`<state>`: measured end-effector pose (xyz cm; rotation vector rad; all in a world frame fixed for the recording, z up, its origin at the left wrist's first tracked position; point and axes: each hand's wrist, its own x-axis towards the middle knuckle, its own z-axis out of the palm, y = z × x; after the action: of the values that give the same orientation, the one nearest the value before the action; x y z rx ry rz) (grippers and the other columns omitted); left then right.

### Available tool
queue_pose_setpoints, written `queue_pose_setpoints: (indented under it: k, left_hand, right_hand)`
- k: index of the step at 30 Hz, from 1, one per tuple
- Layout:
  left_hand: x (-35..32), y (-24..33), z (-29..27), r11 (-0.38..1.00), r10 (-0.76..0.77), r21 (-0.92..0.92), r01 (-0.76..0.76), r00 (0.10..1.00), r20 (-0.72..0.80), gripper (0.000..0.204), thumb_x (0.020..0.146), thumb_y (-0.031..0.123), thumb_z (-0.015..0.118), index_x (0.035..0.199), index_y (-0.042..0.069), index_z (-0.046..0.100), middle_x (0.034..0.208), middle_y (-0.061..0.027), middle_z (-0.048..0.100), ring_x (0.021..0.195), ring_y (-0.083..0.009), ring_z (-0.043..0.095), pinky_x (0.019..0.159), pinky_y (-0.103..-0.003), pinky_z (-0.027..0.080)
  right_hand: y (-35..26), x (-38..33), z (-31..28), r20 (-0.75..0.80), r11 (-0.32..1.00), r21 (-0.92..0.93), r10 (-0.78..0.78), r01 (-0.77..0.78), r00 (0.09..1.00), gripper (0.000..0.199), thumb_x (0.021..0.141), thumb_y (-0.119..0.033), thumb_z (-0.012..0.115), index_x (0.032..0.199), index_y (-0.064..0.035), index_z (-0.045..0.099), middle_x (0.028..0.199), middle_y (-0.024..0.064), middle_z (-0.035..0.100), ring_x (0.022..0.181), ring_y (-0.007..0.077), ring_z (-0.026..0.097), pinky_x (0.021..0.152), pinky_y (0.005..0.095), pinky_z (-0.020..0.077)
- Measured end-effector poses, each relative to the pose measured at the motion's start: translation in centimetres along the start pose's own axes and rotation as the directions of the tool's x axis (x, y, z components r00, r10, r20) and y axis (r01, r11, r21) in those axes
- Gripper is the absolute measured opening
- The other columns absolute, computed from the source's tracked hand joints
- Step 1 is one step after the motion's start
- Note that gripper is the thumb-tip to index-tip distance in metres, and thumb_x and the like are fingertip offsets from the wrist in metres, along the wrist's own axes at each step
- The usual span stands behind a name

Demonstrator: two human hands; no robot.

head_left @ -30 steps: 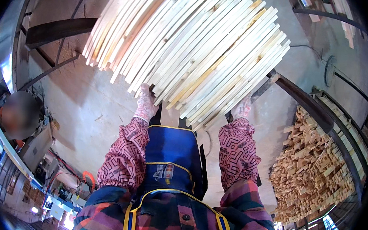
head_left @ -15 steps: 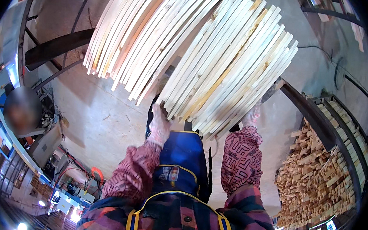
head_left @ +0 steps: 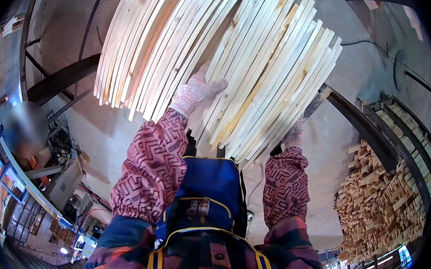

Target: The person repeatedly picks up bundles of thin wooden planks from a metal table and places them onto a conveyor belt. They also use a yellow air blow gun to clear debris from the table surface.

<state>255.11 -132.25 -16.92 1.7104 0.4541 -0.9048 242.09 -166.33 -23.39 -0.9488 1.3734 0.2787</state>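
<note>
Long pale wooden slats point(head_left: 265, 83) lie side by side on edge in front of me, in a left group point(head_left: 154, 43) and a right group, with a narrow gap between them. My left hand point(head_left: 198, 90), in a whitish knitted glove, reaches into that gap. Its thumb stretches right, over the nearest slats of the right group, apart from the fingers. Low on the right group's outer side is my right hand point(head_left: 293, 136), gloved too; its fingers are hidden by the slats. Patterned pink sleeve covers point(head_left: 152, 165) wrap both forearms.
Dark metal bars point(head_left: 363, 128) point(head_left: 63, 79) flank the slats right and left. A large heap of short wood pieces point(head_left: 379, 208) fills a rack on the right. At the left, another person point(head_left: 26, 127) is near machinery. A blue apron point(head_left: 209, 184) hangs before me.
My left hand has moved away from me, from the near ends of the slats up into the gap, its thumb now spread. The right hand stays at the right group's outer side.
</note>
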Motion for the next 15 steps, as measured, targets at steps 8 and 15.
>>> queue_pose_setpoints:
  k: [8, 15]
  left_hand:
    - [1.3, -2.6, 0.8, 0.997, 0.050, -0.064, -0.049, 0.999, 0.009, 0.082, 0.086, 0.054, 0.059, 0.145, 0.002, 0.033, 0.138, -0.0177, 0.047, 0.134, -0.0274, 0.039, 0.111, -0.035, 0.029]
    - [5.4, -2.8, 0.7, 0.947, -0.302, -0.131, 0.292, 0.951, -0.062, 0.095, 0.082, 0.075, 0.046, 0.139, -0.002, 0.042, 0.139, -0.0215, 0.047, 0.127, -0.0308, 0.043, 0.107, -0.035, 0.032]
  right_hand:
    - [-0.2, 1.2, -2.9, 0.357, 0.992, -0.016, -0.112, 0.126, 0.927, 0.061, 0.097, -0.047, 0.038, 0.141, -0.0050, 0.039, 0.128, 0.0176, 0.054, 0.108, 0.0314, 0.060, 0.083, 0.0454, 0.0564]
    - [-0.5, 4.9, -4.8, 0.337, 0.695, -0.462, -0.436, 0.551, 0.834, 0.047, 0.101, -0.035, 0.037, 0.135, -0.0018, 0.043, 0.118, 0.0149, 0.060, 0.097, 0.0228, 0.065, 0.079, 0.0351, 0.0576]
